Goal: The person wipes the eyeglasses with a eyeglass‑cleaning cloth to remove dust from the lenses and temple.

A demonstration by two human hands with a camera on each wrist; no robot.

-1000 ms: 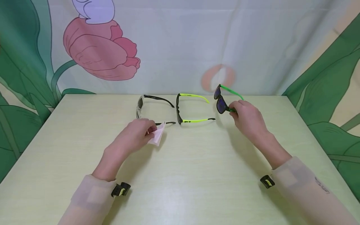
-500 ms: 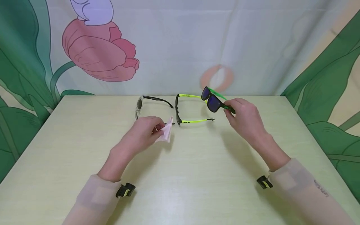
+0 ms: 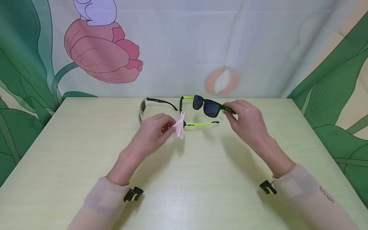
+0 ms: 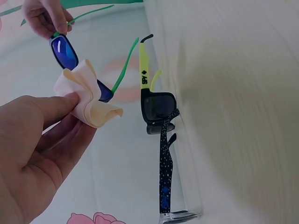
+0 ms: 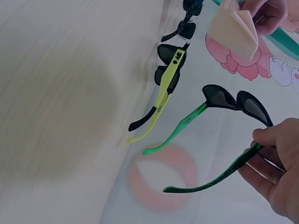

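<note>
My left hand (image 3: 153,132) pinches a folded pale pink cloth (image 3: 179,126) between thumb and fingers, above the table. My right hand (image 3: 247,119) holds sunglasses with blue-violet lenses (image 3: 211,108) by one green-and-black temple near the hinge; they are raised off the table, temples unfolded. In the right wrist view both temples of these sunglasses (image 5: 201,182) show. Cloth and lenses are apart in the head view. Behind them stand sunglasses with yellow temples (image 3: 198,124), partly covered by the cloth and the held pair. Clear-framed sunglasses with dark temples (image 3: 142,107) stand farther left, partly behind my left hand.
The pale wooden table (image 3: 195,191) extends toward me and to both sides. A printed curtain (image 3: 172,48) with a pink flower and green leaves hangs behind its far edge. Both sleeves carry a small black strap device, such as the one (image 3: 133,194) at my left wrist.
The right hand has brought the blue-violet sunglasses leftward and turned their lenses more toward me. My left hand has moved right and slightly up with the cloth, so the two are closer.
</note>
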